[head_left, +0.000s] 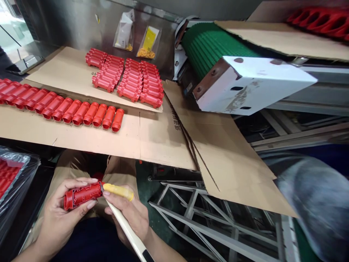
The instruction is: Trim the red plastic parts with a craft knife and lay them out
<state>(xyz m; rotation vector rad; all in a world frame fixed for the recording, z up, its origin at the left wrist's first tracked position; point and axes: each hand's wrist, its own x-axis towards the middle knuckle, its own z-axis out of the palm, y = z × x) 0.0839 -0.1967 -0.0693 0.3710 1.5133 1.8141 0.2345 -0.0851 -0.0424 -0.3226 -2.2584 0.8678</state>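
Note:
Above my lap, my left hand (58,214) is closed around a red plastic tubular housing (84,195), its open grooved side turned up. My right hand (133,214) is closed on a slim knife (125,226) with a cream handle and a dark band near its rear end. The small dark blade tip touches the right end of the housing. A yellow rubber finger cot (119,191) covers one finger of my right hand, beside the blade. Beyond my hands, a row of similar red housings (65,109) lies along the cardboard-covered table (155,142).
Stacked red housings (128,80) lie on a cardboard sheet farther back. Two small bags (148,42) with yellow pieces lean at the rear. A green conveyor belt (212,43) with a white end bracket (253,87) stands right. A co-worker's grey cap (313,196) is at lower right; a plastic-lined bin (27,165) stands left.

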